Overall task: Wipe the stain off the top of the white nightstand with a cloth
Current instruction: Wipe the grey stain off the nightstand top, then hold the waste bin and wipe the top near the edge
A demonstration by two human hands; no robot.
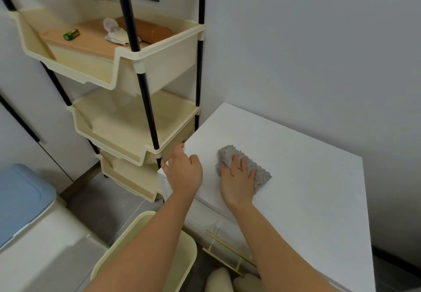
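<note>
Nightstand top (pixel 307 177): grey cloth (pixel 260 171) pressed under flat right hand (pixel 238 180), relaxed left hand (pixel 184 171) alongside.

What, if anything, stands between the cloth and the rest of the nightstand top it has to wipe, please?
Nothing visible does. The right hand presses the grey cloth on the nightstand top, and no object lies around it. The left hand sits at the top's left edge, apart from the cloth.
</note>
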